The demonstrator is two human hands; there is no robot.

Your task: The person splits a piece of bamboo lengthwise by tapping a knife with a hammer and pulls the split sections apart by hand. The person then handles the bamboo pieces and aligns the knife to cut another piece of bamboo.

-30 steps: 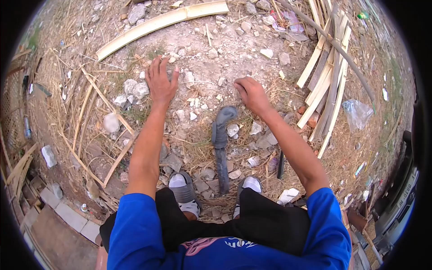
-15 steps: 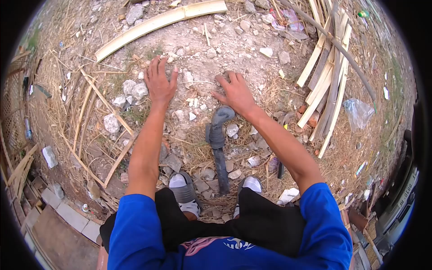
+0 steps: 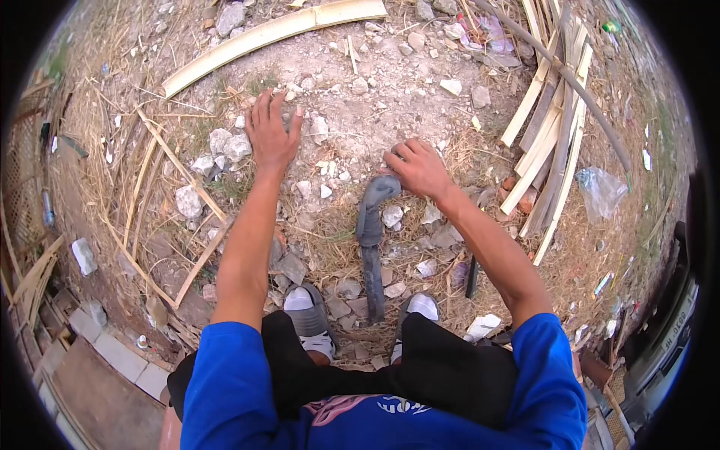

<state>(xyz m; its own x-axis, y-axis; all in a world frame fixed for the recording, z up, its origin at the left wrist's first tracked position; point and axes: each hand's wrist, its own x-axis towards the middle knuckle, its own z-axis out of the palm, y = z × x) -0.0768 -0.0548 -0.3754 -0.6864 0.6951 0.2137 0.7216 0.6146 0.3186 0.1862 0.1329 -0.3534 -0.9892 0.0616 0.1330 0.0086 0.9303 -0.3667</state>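
Observation:
My left hand [image 3: 273, 139] reaches forward over the stony ground with its fingers apart and the thumb out. It holds nothing, and a heap of pale stones [image 3: 232, 146] lies just to its left. My right hand [image 3: 420, 169] hovers by the bent end of a dark grey, pipe-like object [image 3: 370, 214], its fingers loosely curled and slightly apart. I see nothing held in it; whether it touches the bent end, I cannot tell. That dark object has a hooked top, a thicker middle and a straight lower part running back between my feet [image 3: 307, 319].
A split bamboo piece [image 3: 262, 49] lies across the ground ahead. Several bamboo strips [image 3: 544, 150] are piled at right under a long stick [image 3: 577, 86], near a clear plastic bag [image 3: 600, 191]. Thin sticks [image 3: 180, 165] lie at left. A vehicle [image 3: 667, 345] stands at far right.
My right hand has moved to the right and slightly back, and its fingers are more curled. My left hand has barely shifted. The view has tilted slightly.

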